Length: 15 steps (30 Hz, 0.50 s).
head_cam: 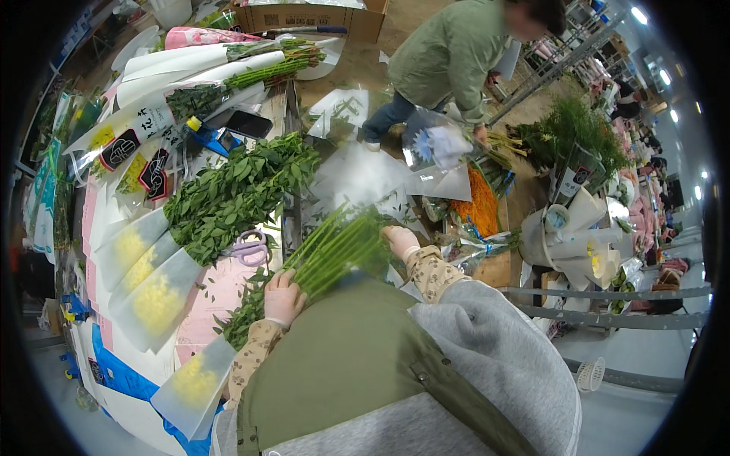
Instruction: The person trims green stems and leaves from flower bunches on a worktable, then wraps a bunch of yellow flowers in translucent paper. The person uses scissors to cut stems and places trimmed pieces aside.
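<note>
My left hand (283,297) is closed around a bunch of long green flower stems (328,256). The bunch lies across my lap side, its leafy part (242,316) below that hand. At its lower-left end, a translucent paper sleeve (197,379) wraps pale yellow blooms. My right hand (401,240), in a thin pale glove, is beside the blurred far part of the stems; its grip is unclear. Just left of the stems, lilac-handled scissors (251,248) rest on the table. Similar sleeved yellow bunches (155,308) lie further left, their leafy stems (239,188) pointing away from me.
A smartphone (249,125) and a blue tape dispenser (214,137) sit beyond the leafy stems. White-wrapped bouquets (188,68) lie at the far left. Across from me a person in a green jacket (450,62) bends over wrapped flowers (442,142). Metal rails (604,316) run at right.
</note>
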Tool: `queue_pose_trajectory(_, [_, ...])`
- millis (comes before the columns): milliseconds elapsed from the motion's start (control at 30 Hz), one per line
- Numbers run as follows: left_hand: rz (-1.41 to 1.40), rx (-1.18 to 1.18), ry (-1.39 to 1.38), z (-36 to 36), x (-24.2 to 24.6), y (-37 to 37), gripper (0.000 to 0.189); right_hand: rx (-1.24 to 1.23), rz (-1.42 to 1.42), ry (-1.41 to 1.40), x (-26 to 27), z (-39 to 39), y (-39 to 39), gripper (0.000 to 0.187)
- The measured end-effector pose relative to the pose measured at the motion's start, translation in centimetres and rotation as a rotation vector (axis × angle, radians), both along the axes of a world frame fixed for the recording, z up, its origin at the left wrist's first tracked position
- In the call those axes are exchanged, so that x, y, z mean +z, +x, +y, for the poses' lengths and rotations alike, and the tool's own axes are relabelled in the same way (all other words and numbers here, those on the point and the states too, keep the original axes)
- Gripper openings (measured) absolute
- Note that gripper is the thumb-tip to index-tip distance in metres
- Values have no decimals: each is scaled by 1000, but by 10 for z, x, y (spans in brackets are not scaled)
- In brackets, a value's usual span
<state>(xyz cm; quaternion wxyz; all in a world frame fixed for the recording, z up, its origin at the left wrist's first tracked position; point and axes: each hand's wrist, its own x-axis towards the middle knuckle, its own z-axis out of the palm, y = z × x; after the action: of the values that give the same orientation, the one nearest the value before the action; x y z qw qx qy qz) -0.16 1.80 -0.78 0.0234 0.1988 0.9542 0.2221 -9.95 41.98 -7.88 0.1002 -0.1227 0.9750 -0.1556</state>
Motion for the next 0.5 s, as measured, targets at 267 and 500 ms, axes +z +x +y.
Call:
queue_pose_trajectory(267, [4, -3, 19, 1, 2, -1, 22, -35, 124, -6, 9, -23, -3, 23])
queue_pose_trajectory(500, [10, -13, 8, 3, 3, 1, 34, 63, 121, -126, 39, -53, -5, 25])
